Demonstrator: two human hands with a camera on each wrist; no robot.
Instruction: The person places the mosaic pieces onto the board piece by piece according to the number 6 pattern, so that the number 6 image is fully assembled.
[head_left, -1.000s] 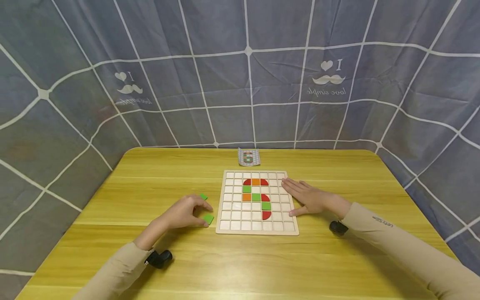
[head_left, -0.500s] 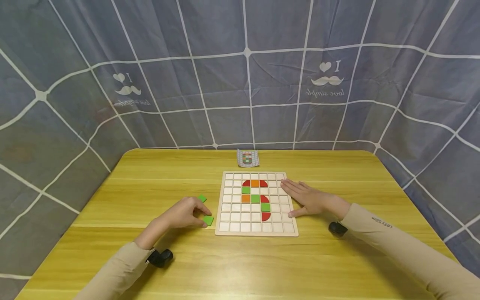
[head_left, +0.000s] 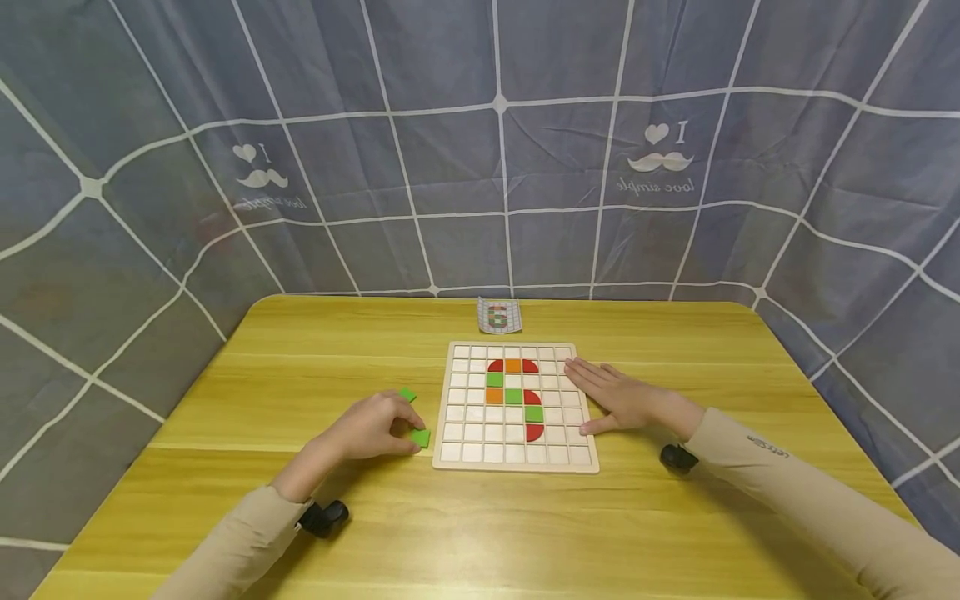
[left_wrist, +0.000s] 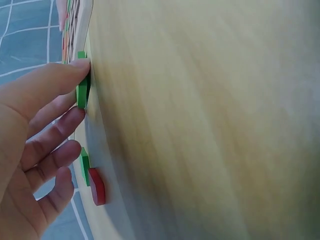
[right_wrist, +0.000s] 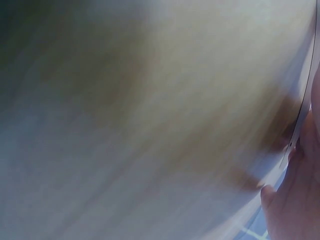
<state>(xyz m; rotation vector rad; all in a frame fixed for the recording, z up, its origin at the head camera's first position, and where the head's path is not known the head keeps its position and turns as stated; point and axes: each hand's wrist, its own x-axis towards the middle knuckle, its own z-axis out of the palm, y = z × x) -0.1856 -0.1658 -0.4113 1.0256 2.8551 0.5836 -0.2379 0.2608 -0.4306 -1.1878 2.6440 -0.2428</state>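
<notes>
A yellow wooden table fills the lower half of the head view, backed by a grey curtain with white lines. In the centre of the frame lies a pale grid board, flat and square to the person, so its cells can be reached from both sides. Coloured tiles already sit in its middle cells, red, orange and green, and seem to follow the small pattern card propped just above the board at the table's far edge.

The right hand, right of centre, lies flat with straight fingers on the board's right edge, apparently steadying it; it holds nothing.

The left hand, left of centre, has its fingers curled, with thumb and fingertips pinching a green square tile just beside the board's lower left corner. In the left wrist view the tile is tipped up on edge against the table.

A second green tile lies just above that hand, and a red piece shows beside it in the wrist view.
</notes>
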